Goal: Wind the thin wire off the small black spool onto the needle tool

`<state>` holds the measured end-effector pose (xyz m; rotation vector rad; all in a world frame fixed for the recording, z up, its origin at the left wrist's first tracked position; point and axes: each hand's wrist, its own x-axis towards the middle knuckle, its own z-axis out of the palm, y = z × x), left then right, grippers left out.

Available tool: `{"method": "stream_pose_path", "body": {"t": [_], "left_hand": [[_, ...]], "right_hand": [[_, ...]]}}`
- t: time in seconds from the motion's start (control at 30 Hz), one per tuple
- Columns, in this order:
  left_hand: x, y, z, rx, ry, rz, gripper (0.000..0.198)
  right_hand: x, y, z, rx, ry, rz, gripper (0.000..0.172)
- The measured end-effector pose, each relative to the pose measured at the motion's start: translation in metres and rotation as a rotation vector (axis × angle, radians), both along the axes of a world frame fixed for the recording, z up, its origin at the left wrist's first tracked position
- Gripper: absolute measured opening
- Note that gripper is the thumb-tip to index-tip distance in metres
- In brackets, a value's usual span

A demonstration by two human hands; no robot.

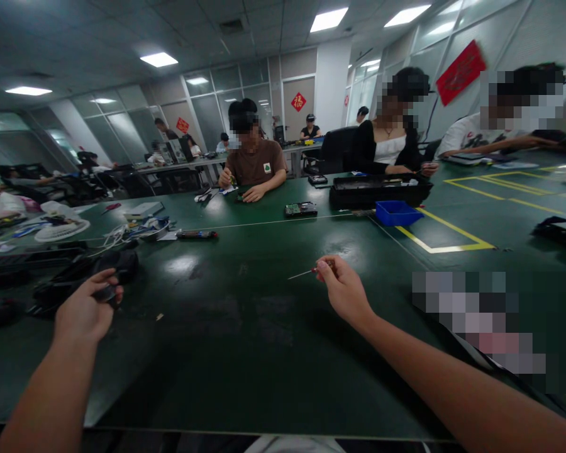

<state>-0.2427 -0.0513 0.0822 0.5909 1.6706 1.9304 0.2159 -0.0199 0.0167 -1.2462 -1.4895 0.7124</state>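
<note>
Though in left hand (83, 309), object (105, 294) indistinct

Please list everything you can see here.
Table: 1, green, foreground
Bin: 1, blue, right
Long tray: 1, black, behind bin
Circuit board: 1, green, centre
Pen-like tool: 1, dark, left of centre
Cables: several, white and blue, left
Co-workers: several, mixed clothing, beyond
Wall hangings: several, red, background
Ceiling lights: several, white, overhead
Screwdriver: 1, red-handled, centre
Dark object: 1, black, left
Left hand: 1, bare, holding dark object
Right hand: 1, bare, holding screwdriver
</note>
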Motion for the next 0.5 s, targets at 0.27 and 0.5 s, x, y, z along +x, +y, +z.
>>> {"method": "stream_pose_path", "body": {"t": [0.27, 0.5], "left_hand": [[-0.092, -0.037, -0.015, -0.207, 0.040, 0.233, 0.024], [-0.100, -0.045, -0.017, -0.261, 0.103, 0.220, 0.017]], "right_hand": [[0.000, 0.001, 0.000, -0.003, -0.002, 0.001, 0.028], [0.000, -0.002, 0.003, -0.015, -0.026, 0.009, 0.028]]}}
